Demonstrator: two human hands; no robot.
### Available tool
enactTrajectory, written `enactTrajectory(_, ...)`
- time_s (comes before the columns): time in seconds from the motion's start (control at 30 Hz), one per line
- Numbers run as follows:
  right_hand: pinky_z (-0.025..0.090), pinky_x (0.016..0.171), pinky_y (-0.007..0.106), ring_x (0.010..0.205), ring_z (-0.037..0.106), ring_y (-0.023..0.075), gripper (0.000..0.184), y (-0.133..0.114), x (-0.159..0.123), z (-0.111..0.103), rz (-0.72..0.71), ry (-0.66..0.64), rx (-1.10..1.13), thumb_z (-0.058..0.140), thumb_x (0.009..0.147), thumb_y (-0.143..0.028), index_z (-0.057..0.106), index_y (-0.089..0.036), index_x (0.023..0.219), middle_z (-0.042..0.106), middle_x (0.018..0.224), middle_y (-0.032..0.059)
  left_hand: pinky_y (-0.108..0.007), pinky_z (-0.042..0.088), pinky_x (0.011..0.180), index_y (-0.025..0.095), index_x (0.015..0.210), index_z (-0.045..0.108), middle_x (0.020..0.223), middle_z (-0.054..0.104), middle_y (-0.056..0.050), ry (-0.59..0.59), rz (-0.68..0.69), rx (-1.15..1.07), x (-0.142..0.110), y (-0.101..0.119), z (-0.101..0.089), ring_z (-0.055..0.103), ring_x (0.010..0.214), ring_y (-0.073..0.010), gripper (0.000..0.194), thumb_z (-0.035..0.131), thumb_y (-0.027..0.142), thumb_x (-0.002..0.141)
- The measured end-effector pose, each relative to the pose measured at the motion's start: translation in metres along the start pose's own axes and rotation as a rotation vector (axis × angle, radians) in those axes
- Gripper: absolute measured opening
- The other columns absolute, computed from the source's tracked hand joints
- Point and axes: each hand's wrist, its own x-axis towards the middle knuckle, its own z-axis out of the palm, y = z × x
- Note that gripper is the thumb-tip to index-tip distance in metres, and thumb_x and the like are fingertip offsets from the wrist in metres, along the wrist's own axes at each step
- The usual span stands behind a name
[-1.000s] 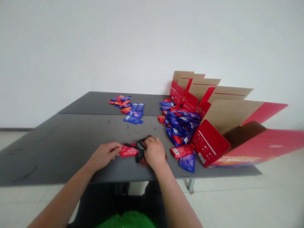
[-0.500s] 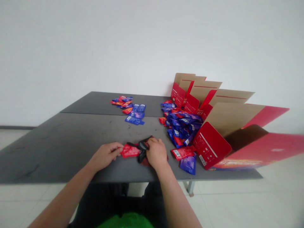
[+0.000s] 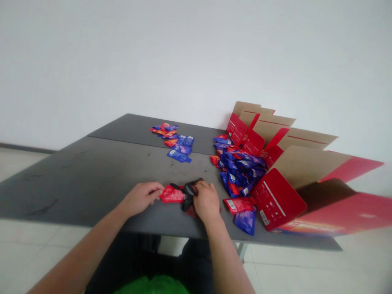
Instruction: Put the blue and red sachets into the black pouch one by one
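Note:
My left hand [image 3: 141, 197] pinches the left end of a red sachet [image 3: 172, 195] that lies near the front edge of the dark grey table [image 3: 92, 175]. My right hand [image 3: 206, 201] is closed on a dark pouch [image 3: 190, 190] at the sachet's right end, with the pouch's mouth against the sachet. Part of the pouch is hidden under my right hand.
A heap of red and blue sachets [image 3: 237, 167] lies right of my hands, with two loose ones [image 3: 241, 208] at the front. Open red cardboard boxes [image 3: 294, 183] stand along the right side. A smaller scatter of sachets [image 3: 174, 141] lies farther back. A white wall is behind.
Both hands keep their hold on the sachet and pouch with barely any movement. The view has tilted and shifted, so the table and boxes sit a little lower and further right.

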Motion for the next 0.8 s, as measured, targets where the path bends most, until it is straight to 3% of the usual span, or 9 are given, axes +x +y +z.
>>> enactTrajectory(0.1,0.041,0.089,0.035,0.099,0.056,0.0242,0.021,0.002,0.003,-0.015,0.027,0.041,-0.030,0.057,0.093,-0.013,0.075,-0.023,0.095,0.071,0.110,0.0074,-0.026,0.047,0.063,0.023,0.100,0.074,0.068,0.069,0.002,0.002,0.005,-0.015,0.002,-0.002,0.001,0.066,0.060,-0.0174,0.035,0.052,0.049,0.096)
enactTrajectory(0.2,0.041,0.095,0.035,0.107,0.055,0.0240,0.023,-0.028,0.005,-0.012,-0.140,0.065,0.049,0.057,0.096,-0.018,0.075,-0.025,0.109,0.069,0.124,0.0043,-0.026,0.046,0.062,0.022,0.097,0.074,0.067,0.068,0.003,0.018,0.017,-0.045,0.002,-0.006,0.001,0.064,0.059,-0.0167,0.028,0.055,0.042,0.093)
enactTrajectory(0.3,0.041,0.096,0.034,0.109,0.055,0.0223,0.024,-0.049,0.005,0.004,-0.290,-0.036,0.090,0.058,0.097,-0.019,0.074,-0.027,0.112,0.070,0.124,0.0017,-0.025,0.047,0.066,0.022,0.092,0.073,0.072,0.069,0.003,0.040,0.075,-0.105,0.001,-0.006,0.001,0.065,0.067,-0.0165,0.017,0.059,0.027,0.083)
enactTrajectory(0.4,0.041,0.094,0.032,0.107,0.055,0.0213,0.026,-0.032,0.004,0.009,-0.229,-0.061,0.063,0.057,0.096,-0.015,0.074,-0.027,0.111,0.070,0.122,0.0018,-0.024,0.046,0.062,0.022,0.094,0.073,0.073,0.070,0.003,0.015,0.057,-0.106,0.000,-0.002,0.002,0.065,0.063,-0.0156,0.019,0.056,0.029,0.087)
enactTrajectory(0.5,0.042,0.092,0.033,0.101,0.056,0.0232,0.025,0.000,0.006,-0.004,-0.081,-0.022,-0.016,0.055,0.094,-0.012,0.076,-0.024,0.102,0.072,0.116,0.0044,-0.024,0.045,0.059,0.022,0.097,0.073,0.073,0.072,0.002,0.003,0.034,-0.088,0.000,0.003,0.002,0.064,0.058,-0.0149,0.029,0.052,0.041,0.095)
enactTrajectory(0.57,0.043,0.092,0.034,0.101,0.057,0.0243,0.026,0.008,0.007,-0.015,-0.040,0.017,-0.030,0.054,0.094,-0.012,0.077,-0.023,0.100,0.072,0.115,0.0055,-0.024,0.045,0.060,0.022,0.098,0.073,0.075,0.073,0.001,0.005,0.040,-0.108,0.000,0.004,0.001,0.066,0.059,-0.0150,0.032,0.050,0.045,0.097)
enactTrajectory(0.67,0.043,0.097,0.033,0.109,0.057,0.0231,0.031,-0.009,0.005,-0.015,-0.118,0.052,0.053,0.056,0.092,-0.010,0.075,-0.025,0.111,0.069,0.126,0.0038,-0.024,0.043,0.058,0.022,0.095,0.073,0.071,0.070,0.002,0.015,0.041,-0.140,0.000,0.001,0.001,0.063,0.057,-0.0152,0.029,0.053,0.042,0.093)
enactTrajectory(0.8,0.042,0.101,0.033,0.115,0.056,0.0216,0.036,-0.040,0.001,0.007,-0.300,-0.051,0.134,0.060,0.090,-0.010,0.074,-0.028,0.118,0.068,0.131,0.0003,-0.024,0.043,0.064,0.021,0.090,0.074,0.070,0.068,0.003,0.047,0.133,-0.127,0.000,-0.003,0.001,0.063,0.067,-0.0165,0.018,0.059,0.025,0.080)
